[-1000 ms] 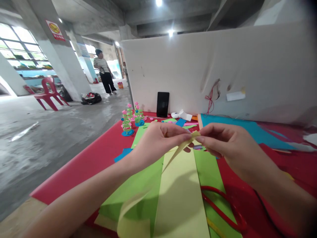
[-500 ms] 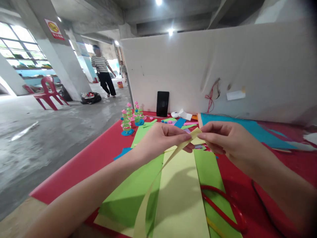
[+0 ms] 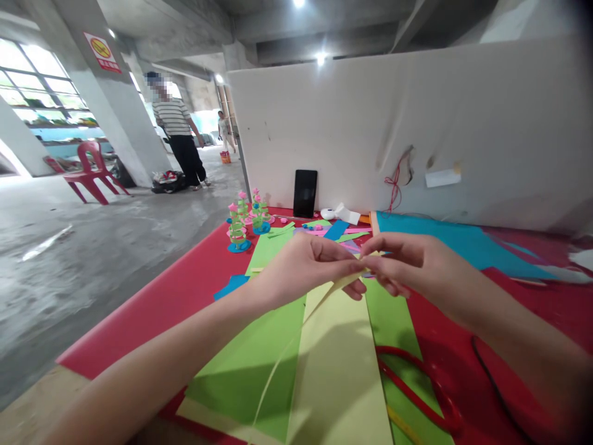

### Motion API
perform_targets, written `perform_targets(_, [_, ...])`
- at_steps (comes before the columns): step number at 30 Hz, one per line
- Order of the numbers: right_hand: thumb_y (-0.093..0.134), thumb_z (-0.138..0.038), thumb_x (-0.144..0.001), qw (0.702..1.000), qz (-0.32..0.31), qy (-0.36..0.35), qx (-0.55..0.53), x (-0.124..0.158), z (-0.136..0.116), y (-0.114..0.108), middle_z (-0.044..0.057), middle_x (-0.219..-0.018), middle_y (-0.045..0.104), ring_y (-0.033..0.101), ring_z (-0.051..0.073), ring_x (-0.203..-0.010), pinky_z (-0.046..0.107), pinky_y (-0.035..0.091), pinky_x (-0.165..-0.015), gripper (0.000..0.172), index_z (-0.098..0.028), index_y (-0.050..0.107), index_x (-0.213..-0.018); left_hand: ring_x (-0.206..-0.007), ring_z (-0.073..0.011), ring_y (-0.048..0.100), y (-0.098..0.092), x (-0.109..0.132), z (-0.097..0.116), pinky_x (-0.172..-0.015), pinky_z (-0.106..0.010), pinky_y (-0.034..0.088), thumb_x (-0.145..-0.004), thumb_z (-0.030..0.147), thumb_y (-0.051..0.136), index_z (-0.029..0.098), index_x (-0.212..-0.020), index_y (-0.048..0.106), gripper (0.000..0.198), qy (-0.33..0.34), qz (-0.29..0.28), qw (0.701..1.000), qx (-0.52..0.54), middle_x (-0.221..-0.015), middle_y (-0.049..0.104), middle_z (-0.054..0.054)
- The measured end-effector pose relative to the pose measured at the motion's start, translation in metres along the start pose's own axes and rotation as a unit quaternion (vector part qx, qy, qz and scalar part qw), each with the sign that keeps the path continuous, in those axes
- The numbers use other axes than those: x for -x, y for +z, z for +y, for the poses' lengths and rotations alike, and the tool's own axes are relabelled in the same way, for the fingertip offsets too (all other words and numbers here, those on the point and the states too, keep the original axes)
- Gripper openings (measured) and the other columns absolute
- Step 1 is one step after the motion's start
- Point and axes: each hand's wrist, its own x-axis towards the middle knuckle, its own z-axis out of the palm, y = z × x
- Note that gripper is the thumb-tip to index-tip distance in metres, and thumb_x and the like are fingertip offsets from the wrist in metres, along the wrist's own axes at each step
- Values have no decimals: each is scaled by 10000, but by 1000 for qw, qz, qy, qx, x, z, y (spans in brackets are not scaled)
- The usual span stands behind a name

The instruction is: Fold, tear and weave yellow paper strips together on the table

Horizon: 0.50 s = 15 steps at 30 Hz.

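Head view: left hand and right hand pinch one yellow strip.

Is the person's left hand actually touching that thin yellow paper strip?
Touching: the head view shows the left hand pinching the yellow strip at its thumb.

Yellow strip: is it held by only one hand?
No, the left hand and the right hand both pinch the yellow strip near its far end.

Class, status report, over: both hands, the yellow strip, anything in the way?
Left hand and right hand pinching yellow strip near one end. Strip's tail curving over green paper. Red handle off right, apparently not blocking.
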Motion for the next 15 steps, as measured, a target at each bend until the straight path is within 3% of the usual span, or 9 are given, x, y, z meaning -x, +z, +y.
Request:
perform_targets(4, [466,-359,-819,994,-45,-78,59,2,-1,1,-18,-603,446,380,71,-511,188,299,-431,232,-175,514,-686,-652,-125,632,2,3,4,-683,-217,473,-758,300,535,136,-721,637,196,-33,-30,999,-15,-668,674,-18])
perform_targets(8, [415,-354,-848,986,-111,-100,71,1,-1,-1,0,-646,452,381,85,-555,204,295,-458,248,-166,501,-710,-637,-124,612,1,5,6,-613,-200,450,-761,329,518,146,-736,654,230,-56,-49,995,-73,-650,673,-26])
perform_targets(15, [420,-308,-850,967,-165,-146,127,-4,8,-11,-19,-652,442,383,85,-586,195,293,-495,212,-173,458,-692,-666,-139,615,0,3,1,-682,-237,451,-751,351,514,153,-758,646,238,-87,-80,990,-79,-655,667,-28])
